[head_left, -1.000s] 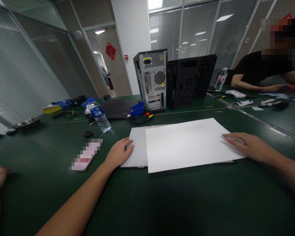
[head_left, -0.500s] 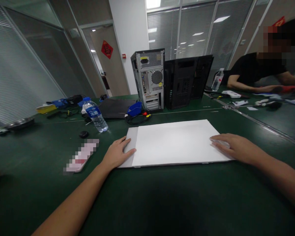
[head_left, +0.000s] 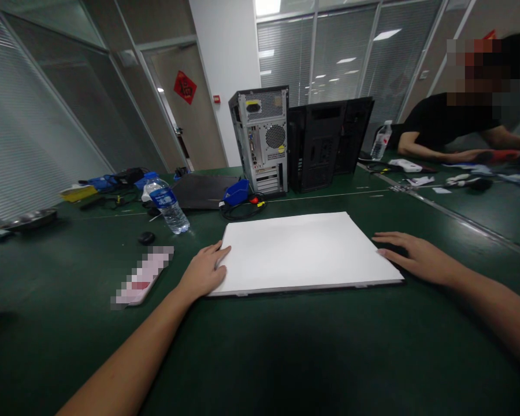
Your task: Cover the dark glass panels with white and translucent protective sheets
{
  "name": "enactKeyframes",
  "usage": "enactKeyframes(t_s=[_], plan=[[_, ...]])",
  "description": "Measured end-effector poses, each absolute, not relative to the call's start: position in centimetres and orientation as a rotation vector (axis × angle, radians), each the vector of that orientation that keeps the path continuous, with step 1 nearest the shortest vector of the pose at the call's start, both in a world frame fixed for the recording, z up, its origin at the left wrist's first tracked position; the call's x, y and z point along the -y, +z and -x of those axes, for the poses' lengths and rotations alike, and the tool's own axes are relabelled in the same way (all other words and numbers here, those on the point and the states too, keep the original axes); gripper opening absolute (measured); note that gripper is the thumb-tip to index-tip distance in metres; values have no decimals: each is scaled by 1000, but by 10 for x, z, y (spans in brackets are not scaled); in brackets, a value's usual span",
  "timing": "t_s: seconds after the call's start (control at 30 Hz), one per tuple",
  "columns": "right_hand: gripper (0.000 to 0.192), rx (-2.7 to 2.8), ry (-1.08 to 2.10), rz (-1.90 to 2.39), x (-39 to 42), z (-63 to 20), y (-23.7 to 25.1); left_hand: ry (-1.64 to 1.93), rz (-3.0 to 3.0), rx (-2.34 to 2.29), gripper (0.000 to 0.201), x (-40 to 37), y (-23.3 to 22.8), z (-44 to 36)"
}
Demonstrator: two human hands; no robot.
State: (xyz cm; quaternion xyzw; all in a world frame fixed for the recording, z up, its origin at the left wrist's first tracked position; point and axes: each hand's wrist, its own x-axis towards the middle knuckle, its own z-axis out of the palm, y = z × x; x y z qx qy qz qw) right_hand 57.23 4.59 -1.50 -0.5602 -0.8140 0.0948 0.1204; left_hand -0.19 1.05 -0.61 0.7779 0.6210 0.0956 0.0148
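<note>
Hands flat, left grip (head_left: 203, 270) and right grip (head_left: 409, 257) open, touching white panel (head_left: 303, 251) edges

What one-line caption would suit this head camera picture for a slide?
Two bare hands, left hand and right hand, rest at the ends of a white sheet on a green table.

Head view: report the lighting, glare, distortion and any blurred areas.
Head view: ceiling lights reflect in the glass partitions; the flat white sheet is bright, nearly featureless; wide-angle bending curves the window frames; the dark green table darkens toward the bottom; pixelated patches hide the small flat object and a co-worker's face.
</note>
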Motion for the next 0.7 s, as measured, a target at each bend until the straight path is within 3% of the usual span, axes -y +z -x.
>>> enactKeyframes(t_s=[0.27, 0.7], plan=[[63, 2332, 290, 1596, -46, -575, -19, 382, -2385, -1994, 52, -11, -7, 1], [64, 2341, 341, 1620, -46, -577, -20, 455, -2398, -1981, 49, -13, -12, 4]])
